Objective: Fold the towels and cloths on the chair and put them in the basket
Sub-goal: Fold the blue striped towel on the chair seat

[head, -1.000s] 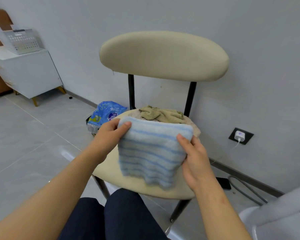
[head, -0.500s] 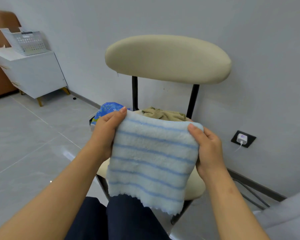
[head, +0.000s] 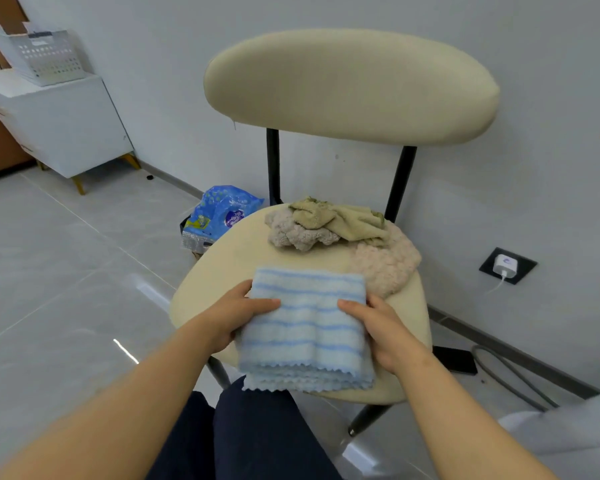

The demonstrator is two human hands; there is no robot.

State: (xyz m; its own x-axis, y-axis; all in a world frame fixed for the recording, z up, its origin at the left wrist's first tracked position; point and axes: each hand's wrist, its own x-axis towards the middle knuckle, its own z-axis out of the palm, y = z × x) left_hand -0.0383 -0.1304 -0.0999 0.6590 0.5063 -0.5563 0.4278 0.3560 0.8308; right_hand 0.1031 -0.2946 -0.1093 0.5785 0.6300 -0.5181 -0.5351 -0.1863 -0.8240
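Note:
A blue-and-white striped towel (head: 309, 327) lies folded on the front of the cream chair seat (head: 222, 268). My left hand (head: 232, 317) holds its left edge, thumb on top. My right hand (head: 381, 327) holds its right edge the same way. Behind it on the seat lie a crumpled olive cloth (head: 340, 216) and a pinkish fluffy towel (head: 385, 265), bunched together. A white perforated basket (head: 45, 57) stands on a white cabinet (head: 63, 123) at the far left.
A blue plastic package (head: 219, 213) sits on the floor left of the chair. A wall socket with a white charger (head: 506, 265) and a grey cable (head: 510, 379) lie to the right. A white object (head: 575, 434) fills the lower right corner. My dark-trousered knees touch the seat front.
The striped towel, held up and spread between both hands half a second ago, now lies folded on the seat front with both hands lower at its side edges.

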